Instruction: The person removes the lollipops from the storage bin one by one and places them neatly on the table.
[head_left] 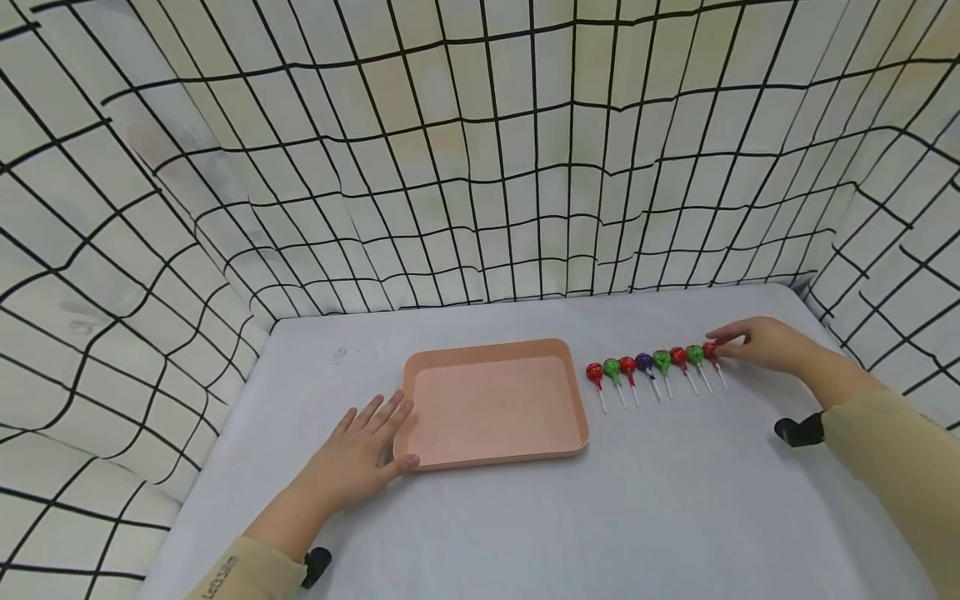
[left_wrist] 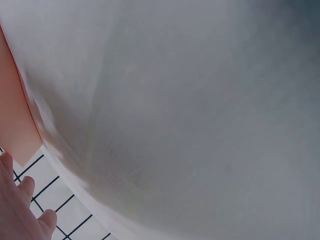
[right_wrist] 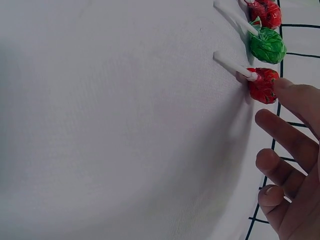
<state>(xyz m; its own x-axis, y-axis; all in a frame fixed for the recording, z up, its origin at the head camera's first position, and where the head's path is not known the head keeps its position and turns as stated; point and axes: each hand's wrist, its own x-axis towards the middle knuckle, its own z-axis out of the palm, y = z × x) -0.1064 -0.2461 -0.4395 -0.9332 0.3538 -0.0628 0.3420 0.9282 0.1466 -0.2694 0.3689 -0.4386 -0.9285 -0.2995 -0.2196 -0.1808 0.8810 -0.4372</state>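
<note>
My left hand rests at the left side of a shallow pink tray, fingers spread and straight, thumb on the tray's near left corner. In the left wrist view, fingertips show beside the tray's edge. At the far right, my right hand reaches the end of a row of several wrapped lollipops. Its thumb touches the red lollipop at that end, while the other fingers stand apart from it. A green lollipop lies beside that one. The tray holds nothing.
The row continues left through red, green and purple lollipops, with a red lollipop nearest the tray, sticks toward me. A white cloth covers the table. White panels with a black grid enclose the back and sides.
</note>
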